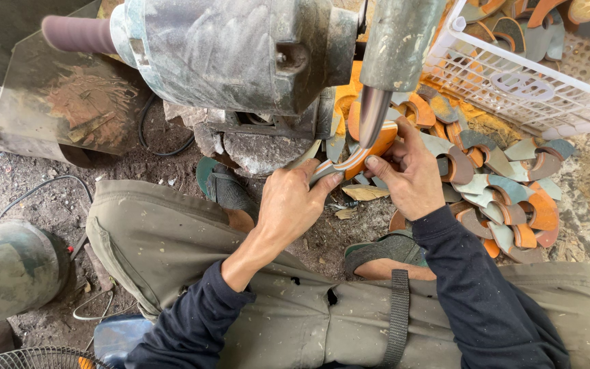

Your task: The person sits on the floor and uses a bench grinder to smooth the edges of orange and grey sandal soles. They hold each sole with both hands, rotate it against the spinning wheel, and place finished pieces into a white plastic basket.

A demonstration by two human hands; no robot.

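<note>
A curved, horseshoe-shaped piece with orange, white and grey-green layers (363, 154) is held between both hands right under the grey, dusty motor-driven grinding machine (240, 51), its upper end pressed against the narrow, shiny sanding spindle (373, 116) that points down from the machine's right side. The left hand (291, 201) comes from below and left, its grip pinching the lower left end of the piece between thumb and fingertips; the right hand (411, 174) closes its grip on the right side, thumb laid over the orange face and fingers curled beneath. The piece shows an orange outer band, a thin white stripe and a dull green inner edge, and it arcs from the left fingertips up to the spindle. Behind and to the right of the right hand lies a heap of similar curved offcuts in orange, brown and pale green (507, 198), spread on the dirt floor (29, 184). A white plastic lattice basket (513, 82) at the upper right holds more of them. The person sits low in olive trousers and dark blue sleeves, feet in green sandals (223, 184) on the gritty ground. A brown cylindrical sanding drum (76, 34) sticks out of the machine's left end above a rusty metal plate (69, 102), and black cables (165, 137) trail over the dust.
</note>
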